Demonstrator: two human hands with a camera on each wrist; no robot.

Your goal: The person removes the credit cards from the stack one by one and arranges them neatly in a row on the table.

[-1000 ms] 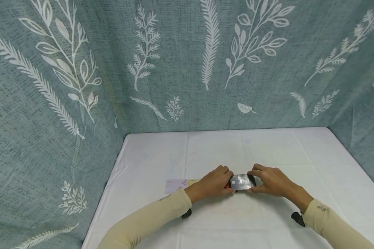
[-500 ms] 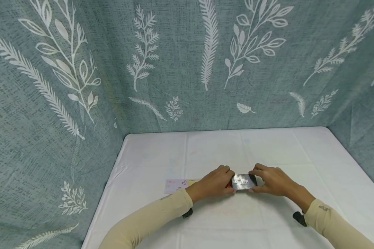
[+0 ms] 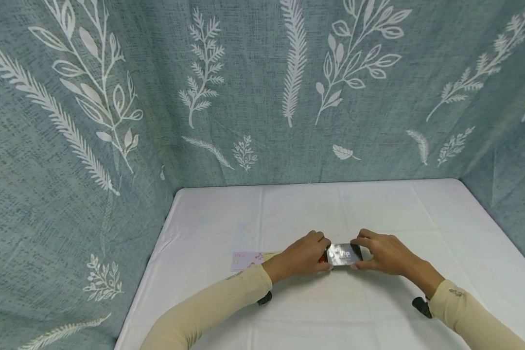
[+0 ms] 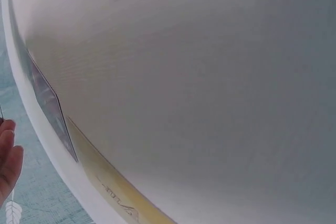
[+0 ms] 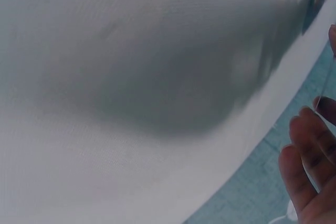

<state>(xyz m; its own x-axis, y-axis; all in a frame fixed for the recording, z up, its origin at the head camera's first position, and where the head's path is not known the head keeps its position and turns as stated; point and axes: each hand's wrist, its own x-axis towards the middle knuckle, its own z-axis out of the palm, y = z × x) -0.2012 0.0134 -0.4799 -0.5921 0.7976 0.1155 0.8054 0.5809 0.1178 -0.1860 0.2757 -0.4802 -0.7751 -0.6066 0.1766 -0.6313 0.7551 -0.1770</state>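
A silver card (image 3: 342,255) printed "Vip", dark at its right end, is held between both hands above or on the white table; its height is unclear. My left hand (image 3: 301,256) pinches near its left end, thumb at the near side and fingers at the far side. A red card (image 3: 322,259) shows partly beside that hand. With thumb and fingers, my right hand (image 3: 382,255) pinches the right end. In the right wrist view, fingertips of this hand (image 5: 315,161) meet a thin card edge. The left wrist view catches only some fingers (image 4: 8,156).
Left of the left hand, a lilac VIP card (image 3: 242,261) lies flat, with a yellow card (image 3: 269,254) next to it, partly covered by the arm. The white-covered table (image 3: 306,209) meets a green leaf-patterned curtain (image 3: 253,97) behind. Small black objects (image 3: 421,307) sit by both wrists.
Both hands and the silver card have shifted slightly to the right. Glare on the card has changed. The lilac and yellow cards stay where they were.
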